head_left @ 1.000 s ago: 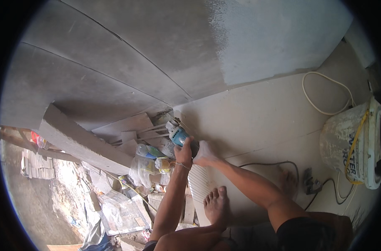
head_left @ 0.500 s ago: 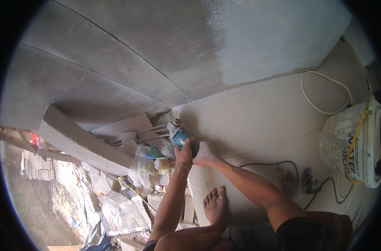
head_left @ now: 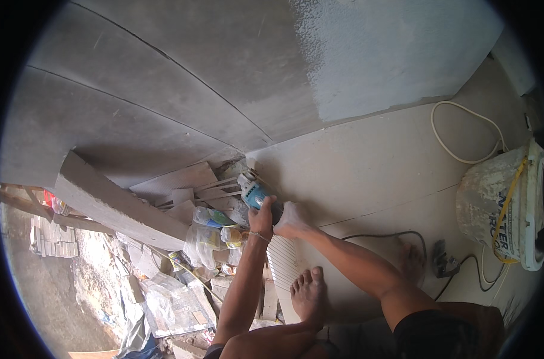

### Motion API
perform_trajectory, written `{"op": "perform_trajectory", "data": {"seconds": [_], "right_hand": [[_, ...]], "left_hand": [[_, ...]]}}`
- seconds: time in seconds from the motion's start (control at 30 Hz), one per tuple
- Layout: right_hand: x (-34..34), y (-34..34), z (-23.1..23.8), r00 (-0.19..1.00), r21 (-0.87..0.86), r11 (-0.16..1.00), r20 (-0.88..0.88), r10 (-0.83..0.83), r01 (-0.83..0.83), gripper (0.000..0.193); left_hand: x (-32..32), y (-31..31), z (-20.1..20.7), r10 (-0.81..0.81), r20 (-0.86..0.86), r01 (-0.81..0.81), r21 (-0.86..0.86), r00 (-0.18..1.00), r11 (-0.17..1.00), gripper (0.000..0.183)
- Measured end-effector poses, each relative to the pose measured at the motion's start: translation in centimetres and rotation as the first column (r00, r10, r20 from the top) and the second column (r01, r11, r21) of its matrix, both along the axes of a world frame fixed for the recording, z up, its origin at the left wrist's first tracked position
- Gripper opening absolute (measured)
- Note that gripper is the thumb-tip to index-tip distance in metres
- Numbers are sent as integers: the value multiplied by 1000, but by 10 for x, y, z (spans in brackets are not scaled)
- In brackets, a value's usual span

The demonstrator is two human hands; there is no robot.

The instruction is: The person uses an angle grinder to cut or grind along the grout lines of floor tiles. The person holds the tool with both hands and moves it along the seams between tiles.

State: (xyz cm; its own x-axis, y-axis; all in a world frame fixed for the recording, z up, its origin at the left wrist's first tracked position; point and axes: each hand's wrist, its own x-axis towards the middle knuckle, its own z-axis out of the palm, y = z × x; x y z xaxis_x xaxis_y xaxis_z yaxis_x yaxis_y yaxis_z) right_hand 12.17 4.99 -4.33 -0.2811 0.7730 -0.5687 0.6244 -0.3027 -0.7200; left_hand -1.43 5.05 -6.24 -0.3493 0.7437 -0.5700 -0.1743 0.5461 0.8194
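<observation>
grinder (head_left: 256,197), teal-bodied, silvery toward the front, dark behind

The person over there wears a black garment, its right sleeve (head_left: 436,336) ending around the elbow. A thin bracelet (head_left: 260,237) rings the wrist behind the left hand (head_left: 262,219); forearms and feet (head_left: 308,295) are bare.

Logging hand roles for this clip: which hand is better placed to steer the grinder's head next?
Probably the left hand: it grips the grinder by its body, nearer the head. The right hand is farther back, at the rear end.
</observation>
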Motion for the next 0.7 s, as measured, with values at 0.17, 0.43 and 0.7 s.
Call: {"op": "perform_trajectory", "data": {"seconds": [0.17,0.43,0.7], "right_hand": [[-12,9,-2,1000,-10,1000,19,-24,24,41],[-20,20,-6,999,4,999,-6,-37,38,43],[-2,-3,1,1000,-53,998,11,-21,22,38]], "left_hand": [[-7,10,1,23,-4,-23,-9,1000,1000,29],[-22,24,-7,16,2,-16,-18,1000,1000,31],[0,-5,-7,31,19,-31,8,999,999,26]]}}
